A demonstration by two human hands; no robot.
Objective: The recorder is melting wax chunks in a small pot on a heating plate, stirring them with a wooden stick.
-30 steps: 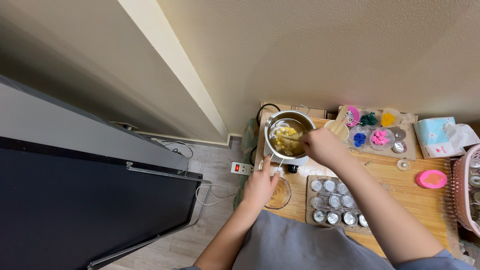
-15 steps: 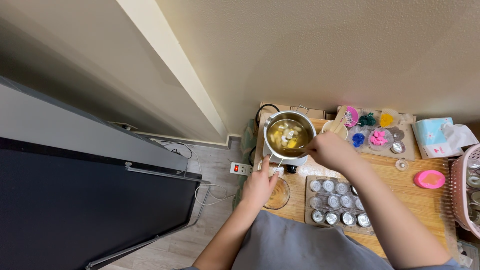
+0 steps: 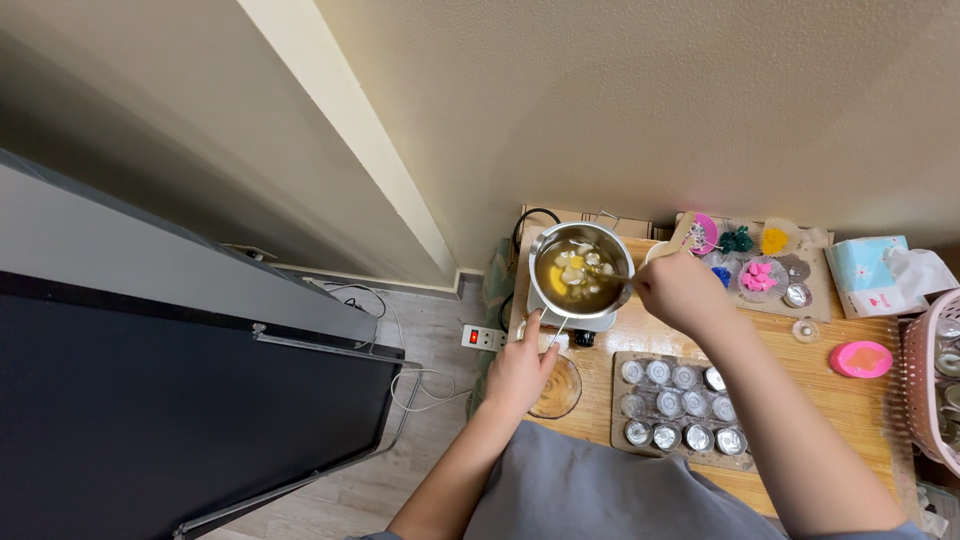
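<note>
Two hands are engaged: the pot (image 3: 580, 270) handle is gripped by the left hand (image 3: 520, 372), a spoon (image 3: 612, 272) is pinched in the closed right hand (image 3: 680, 292).

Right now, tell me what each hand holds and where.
The right hand holds a stirrer by its upper end, tip in the pot. The left hand grips the pot's handle.

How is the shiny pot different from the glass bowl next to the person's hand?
The metal pot is silvery and you cannot see through it; the glass bowl is clear. The pot holds yellowish liquid with pale lumps, while the bowl looks empty. The pot sits on a small heater base at the back of the wooden table; the bowl sits at the front edge by the left hand. Both are round and open on top.
</note>
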